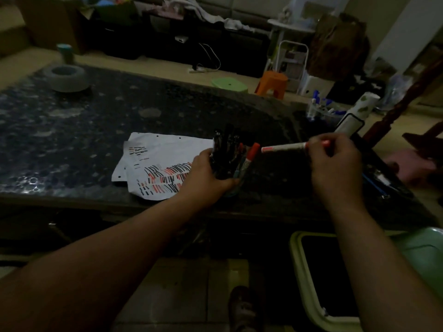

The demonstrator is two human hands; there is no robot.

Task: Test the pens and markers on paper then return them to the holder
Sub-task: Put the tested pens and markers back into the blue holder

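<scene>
Head view, dim light: the left hand (203,173) wraps its fingers (230,182) around the pen holder (227,171), which stands on the dark speckled desk (72,130). Black pens and a red-capped marker (249,156) stick up out of the holder just above those fingers; the holder's own shape is mostly hidden by the hand and the shadow.

Just beyond the left knuckles, 2 overlapping sheets of paper (163,149) lie flat on the desk, covered in rows of short black and red test strokes.

Well apart to the other side, the right hand (335,161) pinches a white-barrelled red marker (284,147) at its rear end, fingers (318,146) closed on it. The marker lies roughly level in the air, its red tip end pointing toward the holder and stopping near the red-capped marker without touching it. Whether that end is capped cannot be told.

Beyond the right fingers, at the desk's far edge, stands a clear container (321,109) of blue-capped pens. A grey ring-shaped object (68,79) sits at the desk's far corner, well beyond the left hand.
</scene>
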